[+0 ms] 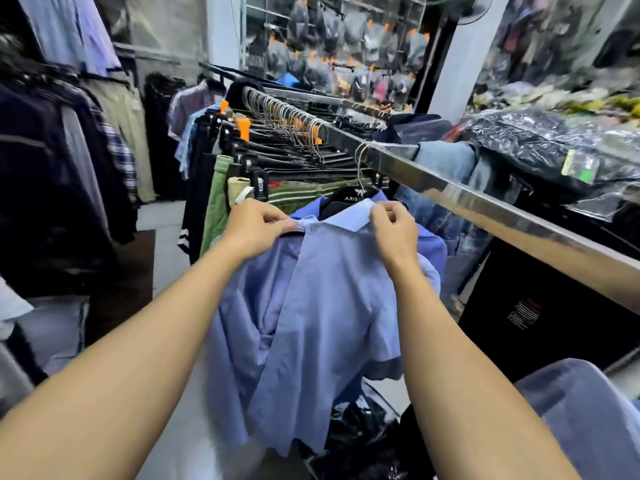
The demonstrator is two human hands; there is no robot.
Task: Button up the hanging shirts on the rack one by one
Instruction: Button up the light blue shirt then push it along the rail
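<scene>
A light blue short-sleeved shirt (322,306) hangs on a black hanger (349,199) from the shiny metal rack rail (485,206). Its pale collar (349,218) sits at the top. My left hand (254,228) pinches the left end of the collar band. My right hand (394,226) pinches the right collar edge next to the hanger neck. The shirt front hangs loose below, its lower edge flared. No button is visible between my fingers.
Behind the shirt a row of black clip hangers (287,147) with dark trousers and green garments (221,202) fills the rail. Jeans (446,161) and plastic-wrapped clothes (554,147) lie to the right. Dark garments (52,168) hang at left. A blue bin (581,410) stands lower right.
</scene>
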